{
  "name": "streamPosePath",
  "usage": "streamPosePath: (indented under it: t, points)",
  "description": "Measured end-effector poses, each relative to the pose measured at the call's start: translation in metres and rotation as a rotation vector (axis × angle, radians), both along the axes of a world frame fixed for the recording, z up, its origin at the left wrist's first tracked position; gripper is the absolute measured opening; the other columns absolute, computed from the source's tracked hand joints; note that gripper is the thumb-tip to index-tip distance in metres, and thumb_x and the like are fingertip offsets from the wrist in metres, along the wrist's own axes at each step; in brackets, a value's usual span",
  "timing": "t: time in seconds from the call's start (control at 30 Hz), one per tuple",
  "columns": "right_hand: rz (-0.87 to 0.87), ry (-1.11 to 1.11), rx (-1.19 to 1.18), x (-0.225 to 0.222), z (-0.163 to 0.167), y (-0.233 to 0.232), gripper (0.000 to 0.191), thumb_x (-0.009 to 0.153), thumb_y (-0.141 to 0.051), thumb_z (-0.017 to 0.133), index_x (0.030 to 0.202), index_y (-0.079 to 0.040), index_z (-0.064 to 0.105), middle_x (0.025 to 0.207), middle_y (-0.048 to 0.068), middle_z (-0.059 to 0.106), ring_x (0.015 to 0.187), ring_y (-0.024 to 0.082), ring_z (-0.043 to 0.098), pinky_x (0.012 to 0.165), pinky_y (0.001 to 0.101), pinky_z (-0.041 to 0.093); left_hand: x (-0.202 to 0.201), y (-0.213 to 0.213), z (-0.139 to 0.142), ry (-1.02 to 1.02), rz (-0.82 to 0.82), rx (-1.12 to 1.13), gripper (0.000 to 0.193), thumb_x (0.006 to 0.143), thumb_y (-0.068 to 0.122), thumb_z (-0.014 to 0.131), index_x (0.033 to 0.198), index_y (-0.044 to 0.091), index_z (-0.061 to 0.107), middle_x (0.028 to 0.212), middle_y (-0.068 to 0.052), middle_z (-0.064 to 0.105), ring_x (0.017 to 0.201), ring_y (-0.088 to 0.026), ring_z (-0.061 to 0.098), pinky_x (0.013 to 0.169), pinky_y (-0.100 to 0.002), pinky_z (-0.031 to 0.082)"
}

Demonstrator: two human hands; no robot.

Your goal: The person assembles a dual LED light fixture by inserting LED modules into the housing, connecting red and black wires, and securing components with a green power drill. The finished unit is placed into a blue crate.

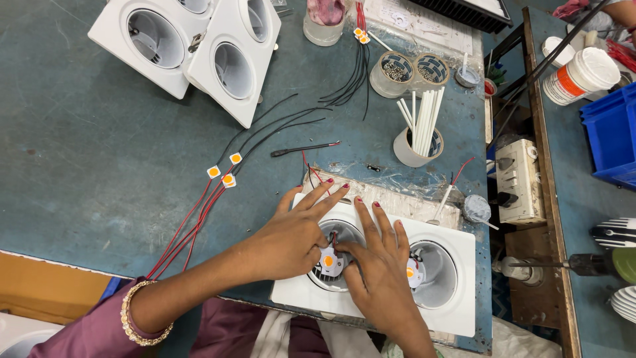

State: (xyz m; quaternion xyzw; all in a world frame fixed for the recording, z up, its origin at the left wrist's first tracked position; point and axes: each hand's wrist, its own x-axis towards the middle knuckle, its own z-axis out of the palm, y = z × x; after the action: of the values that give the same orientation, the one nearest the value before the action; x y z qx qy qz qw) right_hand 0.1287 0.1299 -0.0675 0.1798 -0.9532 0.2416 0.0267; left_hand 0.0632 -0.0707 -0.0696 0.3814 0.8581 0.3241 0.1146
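Both hands work at the left opening of the white housing [457,292]. Left hand [291,238] lies palm down, its grip spread, fingers fanned toward the upper right across the housing's top edge. Right hand [377,265] has its grip pinched on the LED chip [328,261], thumb and forefinger closed on it, remaining fingers extended up the frame.

The chip, a small pale square with an orange centre, sits inside the left opening, lower centre of the frame. The housing is a smooth rectangular twin-opening plate; its long axis runs left to right, tilted slightly down toward the right. Its lower edge overhangs the front edge of the tabletop [99,166], a worn teal surface.

Bare tabletop extends left of the hands. Three loose chips [225,171] on red and black leads [192,229] lie there. A cup of white tubes [417,142] stands above the housing, well apart from the hands.
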Motion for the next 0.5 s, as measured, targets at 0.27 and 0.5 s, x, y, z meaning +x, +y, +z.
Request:
streamPosePath:
  t: [0.27, 0.5]
  points:
    - [0.019, -0.096, 0.04, -0.003, 0.007, 0.003, 0.038, 0.078, -0.012, 0.051, 0.103, -0.005, 0.078, 0.164, 0.019, 0.026, 0.154, 0.041, 0.008, 0.119, 0.0585, -0.003, 0.003, 0.002, 0.0, 0.015, 0.029, -0.002, 0.024, 0.072, 0.006, 0.063, 0.086, 0.002, 0.082, 0.165, -0.019, 0.022, 0.154, -0.035, 0.013, 0.118, -0.064, 0.008]
    - [0.115, -0.01, 0.123, -0.003, 0.013, 0.011, 0.034, 0.082, -0.018, 0.062, 0.112, -0.007, 0.075, 0.161, 0.023, 0.028, 0.148, 0.044, 0.018, 0.114, 0.0586, 0.012, 0.005, 0.001, -0.01, -0.063, 0.177, 0.395, 0.024, 0.082, 0.008, 0.061, 0.097, 0.006, 0.08, 0.164, -0.021, 0.027, 0.151, -0.036, 0.026, 0.119, -0.051, 0.022]
